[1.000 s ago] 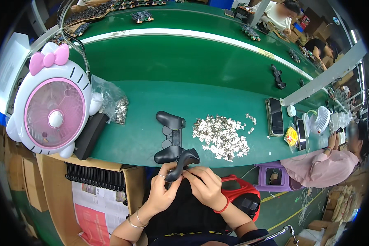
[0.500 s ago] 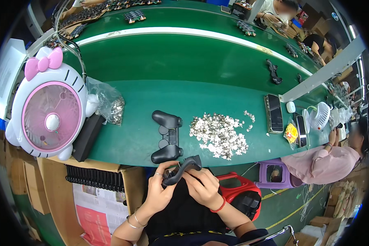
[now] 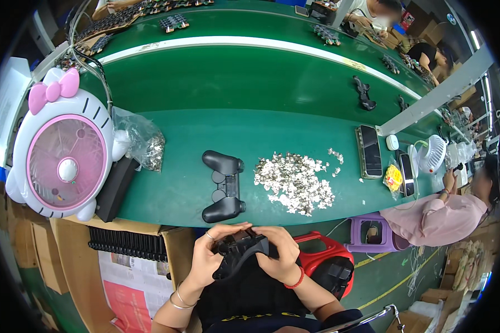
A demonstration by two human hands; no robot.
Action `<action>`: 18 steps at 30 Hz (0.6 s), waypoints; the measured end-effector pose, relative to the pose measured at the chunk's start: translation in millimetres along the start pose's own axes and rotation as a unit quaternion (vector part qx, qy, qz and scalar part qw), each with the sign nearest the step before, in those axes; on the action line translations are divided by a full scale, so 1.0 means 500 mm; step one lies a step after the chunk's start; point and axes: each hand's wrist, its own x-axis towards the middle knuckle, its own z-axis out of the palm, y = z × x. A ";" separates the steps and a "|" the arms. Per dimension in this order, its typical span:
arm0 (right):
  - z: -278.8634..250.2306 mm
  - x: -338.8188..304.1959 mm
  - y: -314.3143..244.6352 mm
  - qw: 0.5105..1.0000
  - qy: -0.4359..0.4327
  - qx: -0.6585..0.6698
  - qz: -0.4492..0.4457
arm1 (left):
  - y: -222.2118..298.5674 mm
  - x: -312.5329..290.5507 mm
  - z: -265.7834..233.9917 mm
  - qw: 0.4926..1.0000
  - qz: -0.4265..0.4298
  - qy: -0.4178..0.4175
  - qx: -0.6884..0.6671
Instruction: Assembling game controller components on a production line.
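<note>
Both my hands hold a black game controller shell (image 3: 240, 254) just off the bench's near edge. My left hand (image 3: 204, 260) is closed round its left grip, with the thumb and fingers along the top. The fingers of my right hand (image 3: 281, 256) wrap the right end and meet the left fingertips at the upper edge. Whether other parts sit inside the shell is hard to make out. Lying on the bench, a black game controller (image 3: 226, 186) stands on end to my view. To its right is a pile of small silvery metal pieces (image 3: 294, 182).
A pink-and-white fan (image 3: 66, 144) and a plastic bag of metal pieces (image 3: 150, 147) stand left. Phones (image 3: 369, 151) lie right. A green conveyor (image 3: 228, 72) carries a controller shell (image 3: 363, 93). A carton (image 3: 78, 272) sits lower left. A co-worker in pink (image 3: 436, 218) sits right.
The controller shell has been turned over and lowered toward me. My fingers have come together along its far edge. On the bench, the pile and the other controller stay as they were.
</note>
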 end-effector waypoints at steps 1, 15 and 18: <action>-0.004 0.005 -0.003 1.000 -0.009 -0.002 0.028 | 0.001 0.000 0.000 1.000 0.005 -0.003 0.004; -0.002 0.066 0.007 0.983 -0.018 0.064 0.171 | 0.010 -0.007 0.010 0.954 0.131 0.128 0.239; 0.024 0.122 0.020 0.954 -0.006 0.116 0.276 | 0.001 -0.009 0.001 0.909 0.230 0.235 0.258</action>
